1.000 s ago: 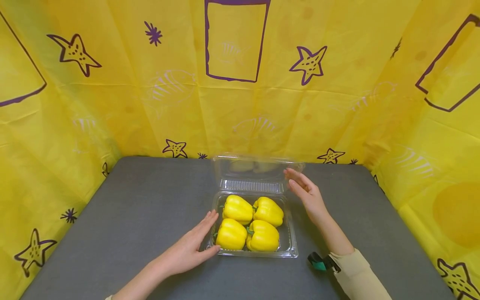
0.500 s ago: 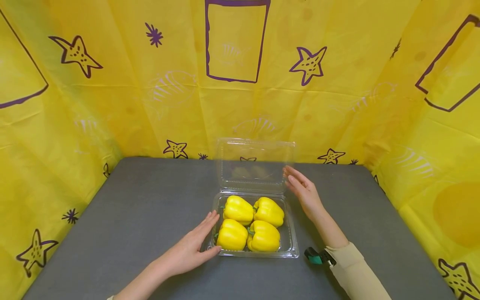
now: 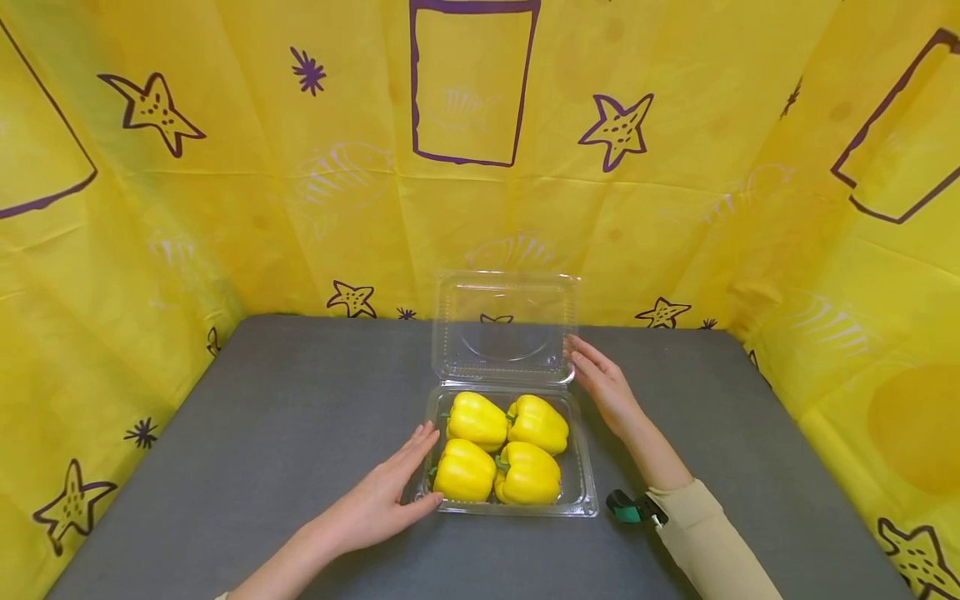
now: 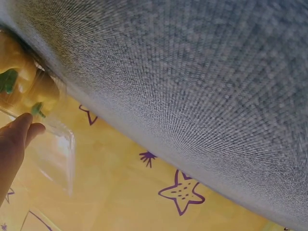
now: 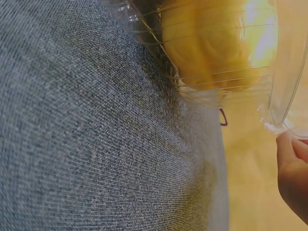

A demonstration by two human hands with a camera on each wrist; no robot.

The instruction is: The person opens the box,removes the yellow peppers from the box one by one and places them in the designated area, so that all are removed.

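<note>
A clear plastic clamshell container (image 3: 581, 487) sits mid-table with several yellow bell peppers (image 3: 477, 418) in its base. Its transparent lid (image 3: 506, 329) stands raised at the back, hinged to the base. My left hand (image 3: 375, 500) lies along the container's left side, fingers nearly straight, fingertips and thumb against the wall and front corner. At the lid's right edge, just above the hinge, my right hand (image 3: 611, 392) touches the plastic with its extended fingertips. The right wrist view shows this hand (image 5: 293, 175) at the lid's corner, with part of it cut off.
A dark grey cloth-covered table (image 3: 300, 400) lies under everything. Yellow fabric (image 3: 352, 225) printed with starfish and fish encloses its back and sides. A black and green wrist strap (image 3: 630, 508) is by the right sleeve (image 3: 705, 533).
The lid has swung up and back, away from the base. My right fingertips have shifted slightly left at its edge. The left hand and the peppers look nearly unmoved.
</note>
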